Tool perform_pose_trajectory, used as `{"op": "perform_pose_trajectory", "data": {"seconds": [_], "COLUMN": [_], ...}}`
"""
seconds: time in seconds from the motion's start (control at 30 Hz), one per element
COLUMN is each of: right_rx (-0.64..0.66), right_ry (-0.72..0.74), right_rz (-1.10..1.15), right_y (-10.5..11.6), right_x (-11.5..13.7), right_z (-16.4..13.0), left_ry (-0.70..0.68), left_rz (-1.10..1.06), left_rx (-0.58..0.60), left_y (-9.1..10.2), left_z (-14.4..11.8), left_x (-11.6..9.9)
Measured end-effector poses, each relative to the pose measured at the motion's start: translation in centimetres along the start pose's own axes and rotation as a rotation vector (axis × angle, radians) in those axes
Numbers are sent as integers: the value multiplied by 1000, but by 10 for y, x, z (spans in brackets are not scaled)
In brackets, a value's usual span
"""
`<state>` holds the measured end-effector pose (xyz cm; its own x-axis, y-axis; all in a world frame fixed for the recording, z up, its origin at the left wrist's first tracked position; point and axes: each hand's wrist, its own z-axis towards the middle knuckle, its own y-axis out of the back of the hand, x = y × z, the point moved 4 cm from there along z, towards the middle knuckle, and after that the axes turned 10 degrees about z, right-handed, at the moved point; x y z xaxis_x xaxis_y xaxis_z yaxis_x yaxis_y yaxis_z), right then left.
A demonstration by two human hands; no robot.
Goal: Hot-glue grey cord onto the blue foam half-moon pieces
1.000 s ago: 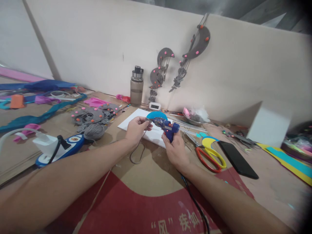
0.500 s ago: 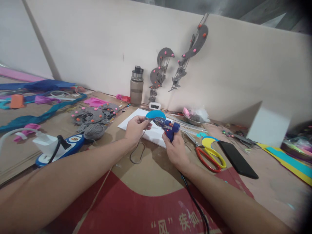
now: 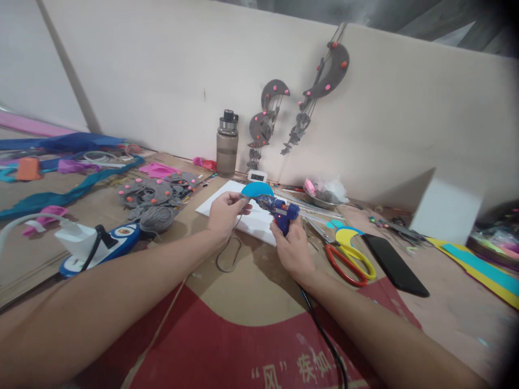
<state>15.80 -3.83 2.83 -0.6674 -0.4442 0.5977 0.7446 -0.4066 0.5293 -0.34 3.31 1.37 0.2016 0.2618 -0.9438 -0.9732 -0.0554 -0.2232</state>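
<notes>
My right hand point(image 3: 294, 246) is wrapped round a blue hot glue gun point(image 3: 281, 212), whose nozzle points left toward my other hand. A small red light glows on the gun's body. My left hand point(image 3: 225, 215) pinches a length of grey yarn point(image 3: 239, 246) that hangs in a loop onto the cardboard. Close behind the fingertips and nozzle is a blue rounded piece point(image 3: 258, 189) above a white sheet point(image 3: 219, 200); I cannot tell whether the nozzle touches it.
Scissors point(image 3: 348, 265) and a black phone point(image 3: 395, 265) lie on the right. On the left are a yarn ball point(image 3: 157, 219), grey crescent pieces point(image 3: 150, 193) and a power strip point(image 3: 101, 251). A bottle point(image 3: 227, 146) stands behind, near hanging crescents point(image 3: 332, 73). The gun's cord point(image 3: 324, 335) trails toward me.
The right-hand hanging crescents have swung slightly right and down. The blue piece has shifted a touch left and up. Both my hands stay nearly still.
</notes>
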Motion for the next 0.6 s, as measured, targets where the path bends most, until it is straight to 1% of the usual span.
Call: {"op": "perform_pose_trajectory", "data": {"seconds": [0.13, 0.47, 0.6], "right_rx": [-18, -11, 3], "right_ry": [-45, -52, -98], "right_rz": [40, 81, 100], "right_y": [-1, 0, 0], "right_x": [-2, 0, -2], "right_z": [0, 2, 1], "left_ry": [-7, 5, 6], "left_rz": [-10, -48, -73], "left_rx": [-3, -21, -23], "left_y": [0, 0, 0], "left_z": [1, 2, 2], "left_x": [0, 1, 0]}}
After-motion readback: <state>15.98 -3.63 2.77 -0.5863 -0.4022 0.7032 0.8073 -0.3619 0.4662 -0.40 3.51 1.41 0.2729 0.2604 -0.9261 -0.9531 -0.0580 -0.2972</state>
